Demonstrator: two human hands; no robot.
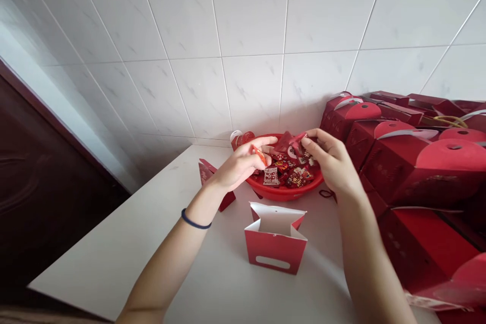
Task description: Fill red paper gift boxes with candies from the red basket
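Note:
A red plastic basin (285, 194) full of wrapped candies (299, 177) stands near the wall. Over its left side, my left hand (237, 164) is closed on a small candy in an orange-red wrapper (259, 155). My right hand (331, 159) reaches over the basin's right side, pinching a shiny red-wrapped candy (298, 140) between thumb and fingers. Between my forearms, in front of the basin, a red paper gift box (274, 249) stands upright with its top open and its white inner walls showing. Its bottom is hidden from this angle.
Several red gift boxes (425, 162) with handles crowd the table's right side. A small folded red card (227, 201) sits behind my left wrist, and a red and white item (241, 137) is behind the basin. The tiled wall (250, 81) closes off the back of the white table (159, 202).

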